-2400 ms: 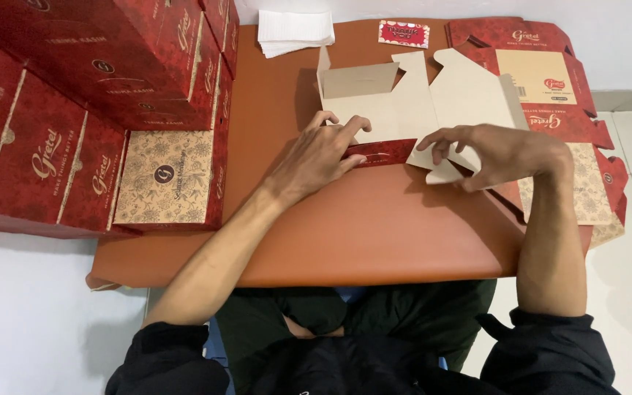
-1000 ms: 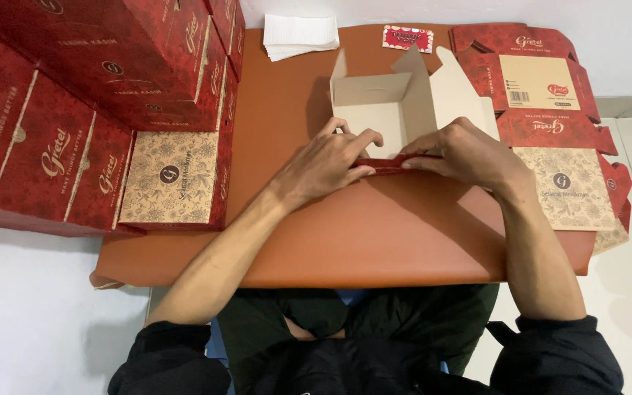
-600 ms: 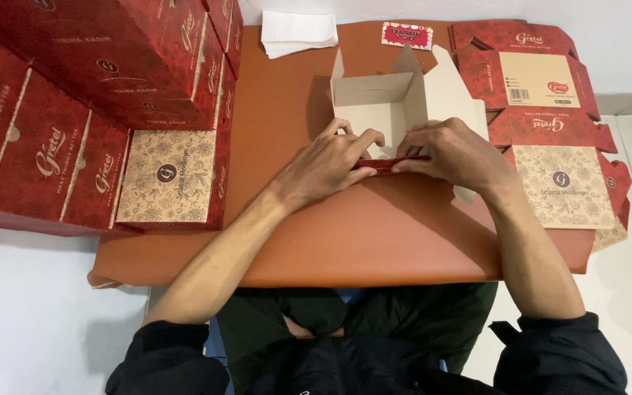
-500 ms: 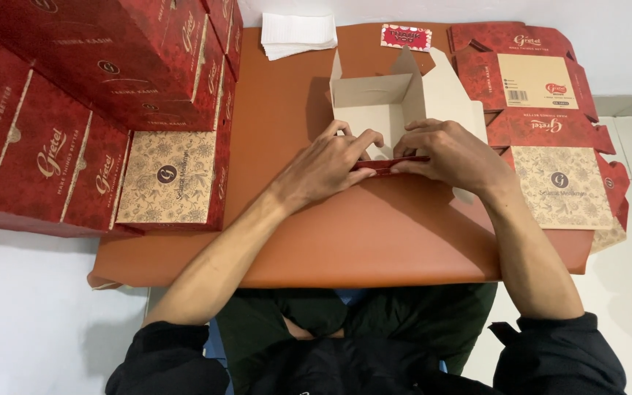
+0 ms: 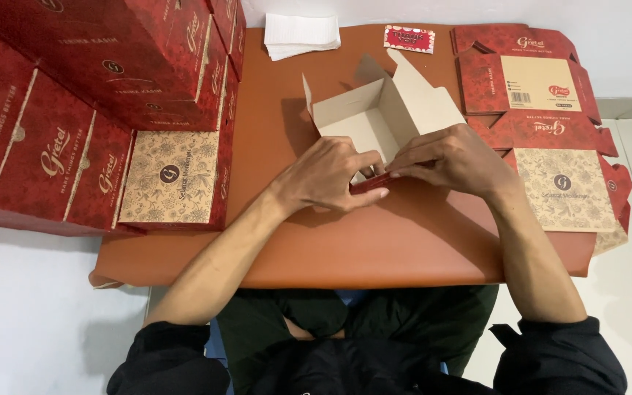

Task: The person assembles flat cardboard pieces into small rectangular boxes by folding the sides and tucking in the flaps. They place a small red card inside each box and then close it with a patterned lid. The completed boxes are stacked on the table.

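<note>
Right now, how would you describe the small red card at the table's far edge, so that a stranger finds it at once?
Start at the orange-brown table and look to its far edge, beyond the open box under the hands. There, between the white paper stack and the flat red cartons, lies the small red card. It is far smaller than its neighbours.

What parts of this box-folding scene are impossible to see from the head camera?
- Near wall of the half-folded box: covered by the left hand and right hand.
- Stacked red boxes: cut off by the left and top edges.
- Flat box blanks: lower sheets hidden under the upper ones.
- Small red card: too small to make out.
</note>
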